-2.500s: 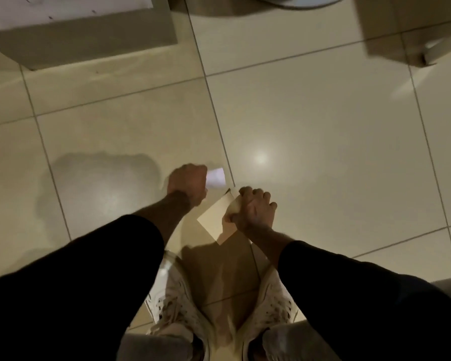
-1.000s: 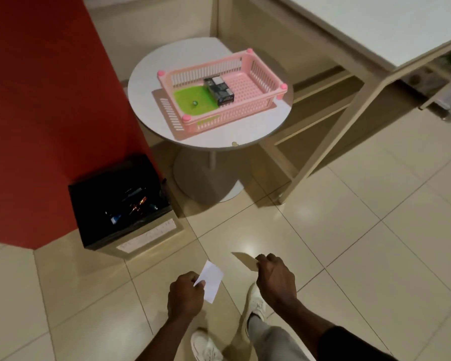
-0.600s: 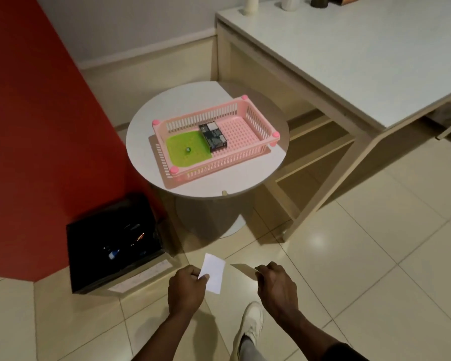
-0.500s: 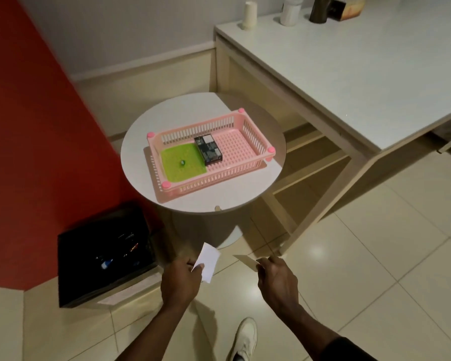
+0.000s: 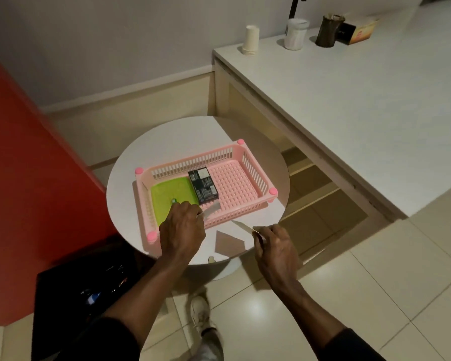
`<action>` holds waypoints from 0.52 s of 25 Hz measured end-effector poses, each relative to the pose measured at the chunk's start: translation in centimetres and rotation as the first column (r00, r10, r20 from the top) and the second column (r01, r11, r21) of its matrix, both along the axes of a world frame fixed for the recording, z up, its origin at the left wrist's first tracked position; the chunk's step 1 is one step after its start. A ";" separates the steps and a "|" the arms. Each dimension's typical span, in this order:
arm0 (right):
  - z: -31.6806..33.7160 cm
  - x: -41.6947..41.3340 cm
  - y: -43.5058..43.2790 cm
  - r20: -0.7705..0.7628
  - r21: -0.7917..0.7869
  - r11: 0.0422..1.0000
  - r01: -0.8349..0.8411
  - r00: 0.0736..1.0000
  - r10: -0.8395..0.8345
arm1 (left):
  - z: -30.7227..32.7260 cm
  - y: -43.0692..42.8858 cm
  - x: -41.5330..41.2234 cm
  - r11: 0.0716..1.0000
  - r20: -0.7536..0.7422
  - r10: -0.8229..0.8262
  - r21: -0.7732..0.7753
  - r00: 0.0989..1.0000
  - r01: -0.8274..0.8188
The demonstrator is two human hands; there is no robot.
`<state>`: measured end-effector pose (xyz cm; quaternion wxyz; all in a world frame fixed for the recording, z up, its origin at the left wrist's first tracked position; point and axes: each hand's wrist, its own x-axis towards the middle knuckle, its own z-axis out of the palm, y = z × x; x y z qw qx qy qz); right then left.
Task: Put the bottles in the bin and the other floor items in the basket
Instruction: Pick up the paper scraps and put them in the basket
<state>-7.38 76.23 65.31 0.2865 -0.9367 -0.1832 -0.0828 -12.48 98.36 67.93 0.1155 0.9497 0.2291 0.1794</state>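
A pink basket (image 5: 248, 162) stands on a round white table (image 5: 177, 142). Inside it lie a green pad (image 5: 167, 194) and a black box (image 5: 203, 186). My left hand (image 5: 181, 227) is over the basket's near wall, shut on a white card (image 5: 211, 208) that pokes into the basket. My right hand (image 5: 274, 243) hovers above the table's near edge, just outside the basket, and pinches a tan card (image 5: 241, 225) seen edge-on. The card throws a shadow on the table. The black bin (image 5: 63, 295) sits on the floor at lower left, with bottles glinting inside.
A red wall (image 5: 24, 178) rises on the left beside the bin. A long white counter (image 5: 362, 87) fills the right, with a stack of paper cups (image 5: 251, 40), a jar and a box at its far end. My shoe (image 5: 201, 313) is on the tiled floor.
I stood up from the floor and stepped to the round table. Both hands rose with their cards; the left one reached over the basket, the right one to the table's edge.
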 end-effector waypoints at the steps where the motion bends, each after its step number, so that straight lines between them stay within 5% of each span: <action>1: 0.5 1.0 0.9 0.002 0.017 1.000 0.003 1.000 -0.003 | 0.0 0.9 1.6 1.000 -0.022 -0.021 0.021 1.000 0.022; 7: 2.3 7.5 5.6 0.009 0.045 0.998 0.040 0.999 -0.041 | -2.8 4.0 8.8 0.967 -0.280 -0.236 0.029 0.931 0.254; 13: 2.9 13.2 7.6 -0.006 -0.004 0.995 0.097 0.995 -0.097 | -5.1 4.3 11.5 0.958 -0.426 -0.277 -0.055 0.861 0.282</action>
